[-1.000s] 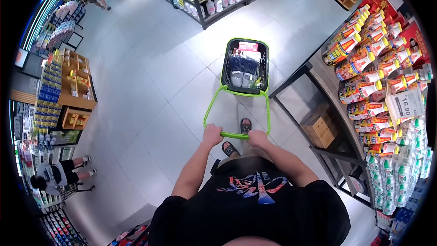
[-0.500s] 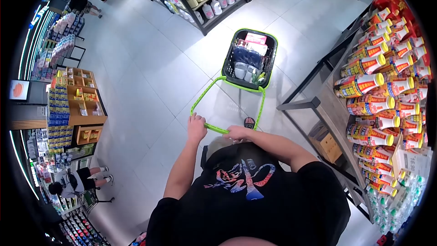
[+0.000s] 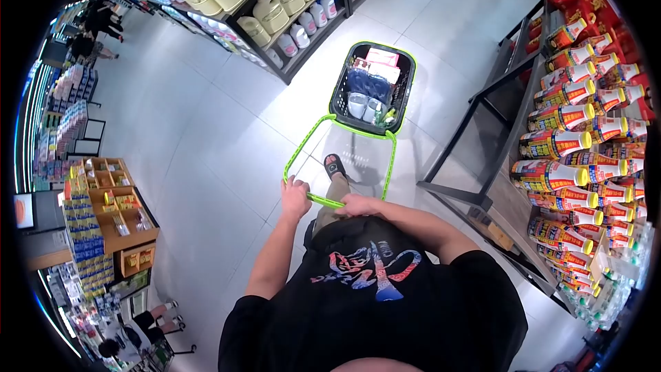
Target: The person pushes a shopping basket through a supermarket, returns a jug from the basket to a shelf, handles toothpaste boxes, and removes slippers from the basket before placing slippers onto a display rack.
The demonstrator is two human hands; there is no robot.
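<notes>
A black shopping basket [image 3: 337, 100] with a bright green rim stands on the floor ahead of me. Its long green handle [image 3: 392, 165] reaches back to my body. My left hand [image 3: 295, 198] is closed around the handle's left corner. Around the near bar, to the right, my right hand [image 3: 356, 205] is closed too. Inside the basket lie a pink-and-white box [image 3: 383, 56], a dark blue bundle [image 3: 370, 85], two pale grey rounded items [image 3: 358, 104] and something green [image 3: 390, 116]. My sandalled foot [image 3: 333, 167] shows under the handle.
Shelves of cream jugs [image 3: 270, 12] stand ahead left. On the right, a dark-framed rack [image 3: 454, 189] holds rows of yellow-capped bottles [image 3: 551, 176]. A wooden display unit [image 3: 134, 234] is at the left. A person [image 3: 134, 337] with a cart is at lower left; others are far off.
I have moved forward with the basket; the jug shelf and side displays now appear closer or further back. My foot has stepped forward under the handle. Both hands keep their hold.
</notes>
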